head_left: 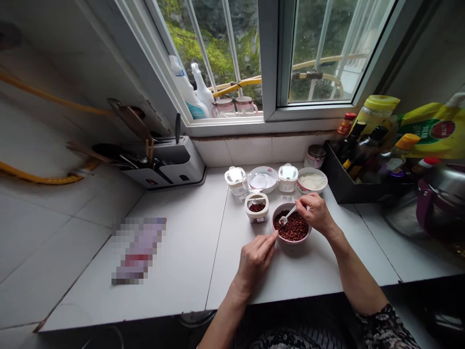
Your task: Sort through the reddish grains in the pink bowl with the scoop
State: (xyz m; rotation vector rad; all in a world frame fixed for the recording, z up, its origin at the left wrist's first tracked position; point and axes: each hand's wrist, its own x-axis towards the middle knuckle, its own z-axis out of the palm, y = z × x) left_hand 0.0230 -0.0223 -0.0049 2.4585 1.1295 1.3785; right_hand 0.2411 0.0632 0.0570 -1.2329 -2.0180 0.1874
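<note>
One small white spoon (289,214) is gripped in the right hand (315,213), its scoop at the dark red grains (296,230) in a bowl (292,241) on the surface (181,232); the left hand (255,257) curls, fingertips at the rim, grip unclear.

Spoon (283,221): white plastic, smooth. Bowl (286,241): looks ceramic, glossy. Peppercorns (295,228) inside: dry, rough, mostly matt. Spice jar (257,219): smooth plastic, clear below, white above. Countertop (181,252): white tile, smooth, soft sheen. Utensil holder (179,172): grey plastic, near matt. Window frame (271,63): grey metal, dull. Spray bottles (202,87): smooth plastic. Sleeve (387,327): printed cloth, matt.
</note>
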